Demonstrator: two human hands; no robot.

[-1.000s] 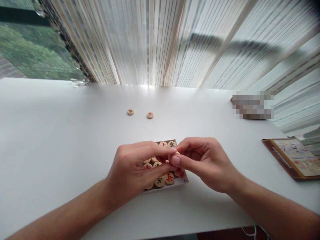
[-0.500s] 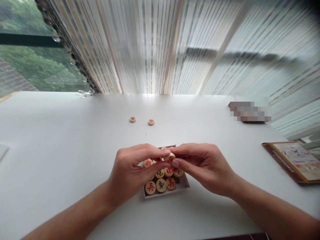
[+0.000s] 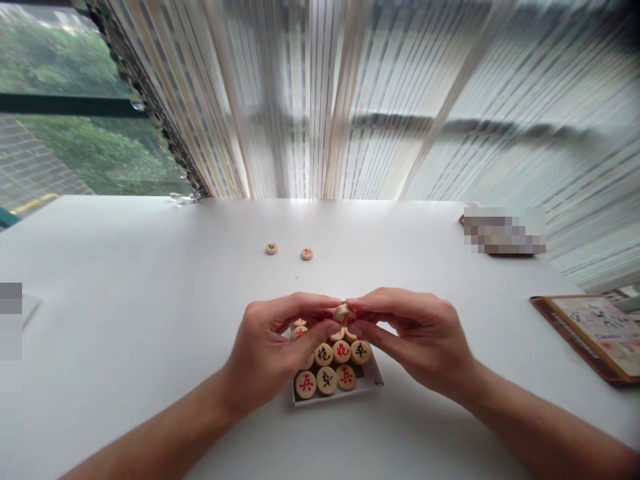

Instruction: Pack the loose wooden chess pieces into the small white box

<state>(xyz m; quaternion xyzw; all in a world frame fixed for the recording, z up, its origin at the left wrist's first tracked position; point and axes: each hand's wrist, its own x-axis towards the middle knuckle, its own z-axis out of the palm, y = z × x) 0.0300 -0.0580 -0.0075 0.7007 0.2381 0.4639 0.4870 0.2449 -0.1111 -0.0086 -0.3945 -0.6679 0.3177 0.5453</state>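
Note:
Between the fingertips of both hands is a round wooden piece (image 3: 345, 313) with a red character, held tilted above an open box. My left hand (image 3: 287, 337) pinches its left side with thumb and fingers. From the right, my right hand (image 3: 413, 330) pinches the same piece. Beneath them the shallow box (image 3: 373, 381) holds several round pieces with red or black characters, among them a black-marked piece (image 3: 327, 381) in the front row. The hands hide the back part of the box.
Farther back on the white table (image 3: 150, 300) lie a black-marked piece (image 3: 271, 249) and a red-marked piece (image 3: 307, 254). A brown-edged board (image 3: 595, 333) is at the right, a blurred object (image 3: 503, 233) behind it. Striped curtains (image 3: 310, 100) hang beyond the table.
The camera view has shifted, so the table sits slightly lower in the picture. The held piece has turned a little between my fingers, and both hands remain over the box.

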